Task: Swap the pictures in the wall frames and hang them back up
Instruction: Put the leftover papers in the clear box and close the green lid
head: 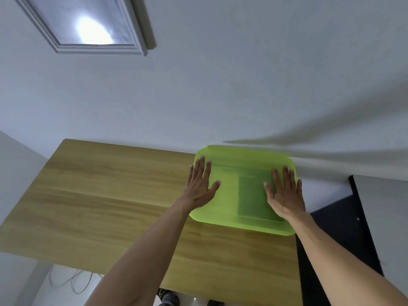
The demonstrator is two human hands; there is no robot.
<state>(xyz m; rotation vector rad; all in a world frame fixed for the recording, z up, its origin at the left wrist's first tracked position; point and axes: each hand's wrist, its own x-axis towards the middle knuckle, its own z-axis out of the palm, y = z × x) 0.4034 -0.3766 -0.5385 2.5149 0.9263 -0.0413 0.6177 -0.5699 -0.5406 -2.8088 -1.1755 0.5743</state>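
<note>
Pressing flat, both hands, left [199, 184] and right [284, 195], lay open-fingered on a green lid [238, 195] at centre right, gripping nothing; one frame [88, 25] hung upper left, seemingly awaiting removal next.

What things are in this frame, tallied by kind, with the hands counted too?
Wall frames: 1, grey, hanging on the wall
Green plastic lids: 1, on the table
Wooden tables: 1
Hands: 2, left and right, both flat on the lid
Total: 5
</note>
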